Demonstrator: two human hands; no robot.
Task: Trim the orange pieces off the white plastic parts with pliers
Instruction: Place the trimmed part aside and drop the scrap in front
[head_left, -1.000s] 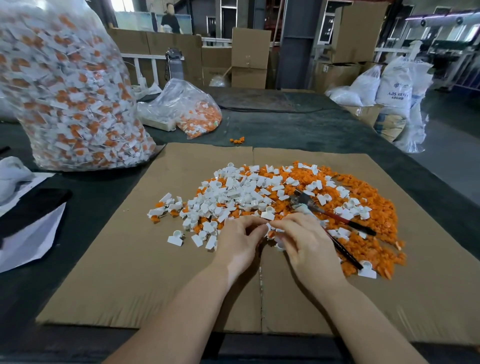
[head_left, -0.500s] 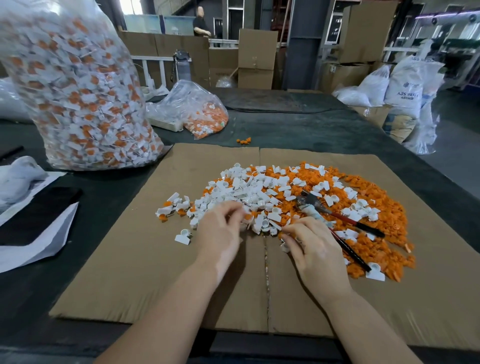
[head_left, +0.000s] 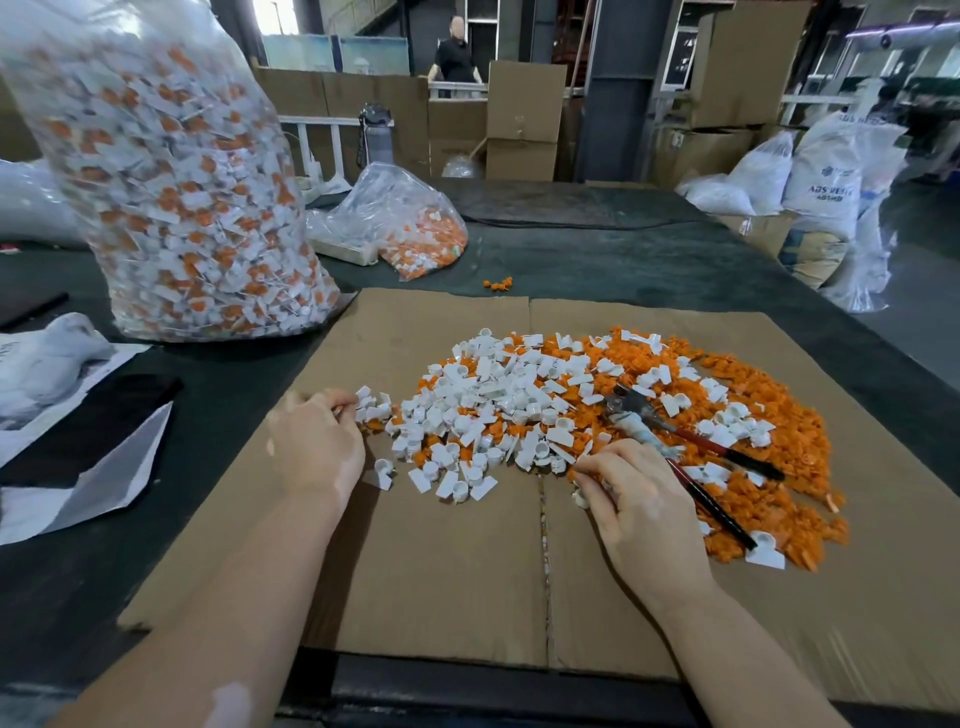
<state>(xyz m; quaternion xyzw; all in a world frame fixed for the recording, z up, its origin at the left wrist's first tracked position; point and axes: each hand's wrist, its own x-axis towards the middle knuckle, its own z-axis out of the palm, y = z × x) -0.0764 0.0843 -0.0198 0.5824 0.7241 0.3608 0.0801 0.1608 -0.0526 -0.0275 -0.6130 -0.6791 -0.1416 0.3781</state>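
Item one, my left hand: fingers curled at the left edge of the pile, fingertips on a white plastic part; I cannot tell whether it is pinched or only touched.

Item two, my right hand: fingers curled at the near edge of the pile, closed on small pieces I cannot make out clearly.

Item three, white plastic parts: a loose heap on the cardboard sheet, thickest toward the left and centre.

Item four, orange pieces: spread under and to the right of the white ones, on the same sheet.

Item five, pliers: lying on the orange pieces just beyond my right hand, handles spread apart and pointing right, in neither hand.

Item six, big clear bag: upright on the tabletop at far left, full of white-and-orange parts, its base touching the cardboard's corner.

Item seven, small clear bag: slumped behind the cardboard, partly filled with the same.

Item eight, stray orange bits: on the tabletop just past the sheet.
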